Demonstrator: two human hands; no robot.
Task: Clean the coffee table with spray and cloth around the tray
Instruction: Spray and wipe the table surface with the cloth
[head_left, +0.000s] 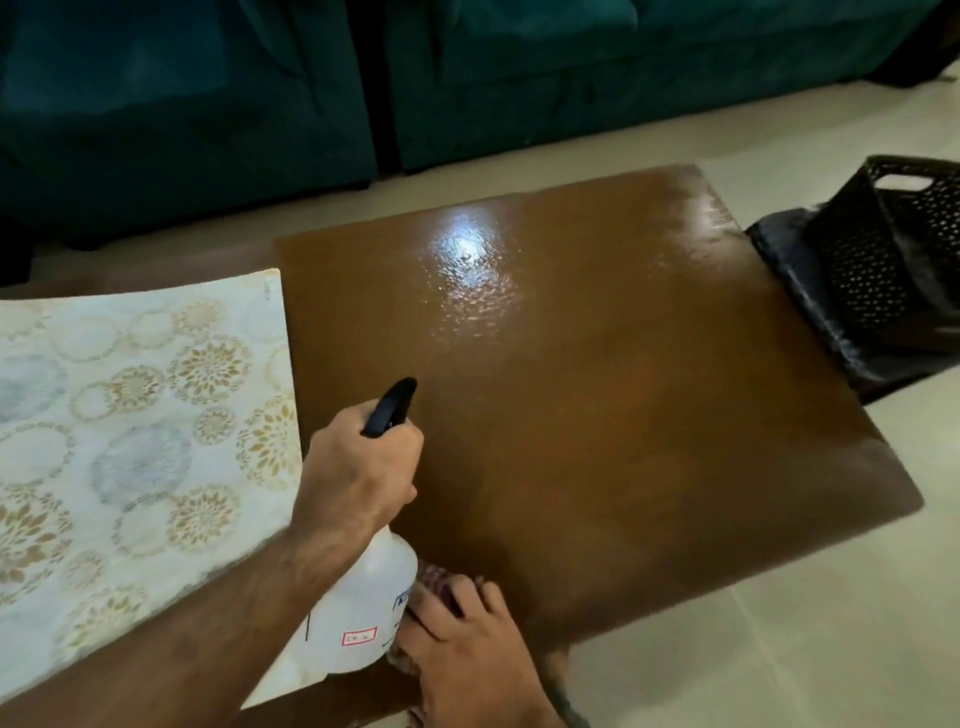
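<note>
The brown coffee table (623, 415) fills the middle of the view, with a wet shine at its far side. A white tray with a gold and grey flower pattern (130, 415) lies on its left part. My left hand (358, 467) grips the neck of a translucent white spray bottle (363, 613), whose black trigger head (392, 405) points across the table. My right hand (467, 639) presses down on a reddish patterned cloth (434, 577) at the table's near edge, just right of the bottle. Most of the cloth is hidden under the hand.
A black perforated basket (893, 249) lies tilted on a dark surface beside the table's right far corner. A dark teal sofa (208, 104) runs along the back. Pale floor tiles (779, 649) surround the table.
</note>
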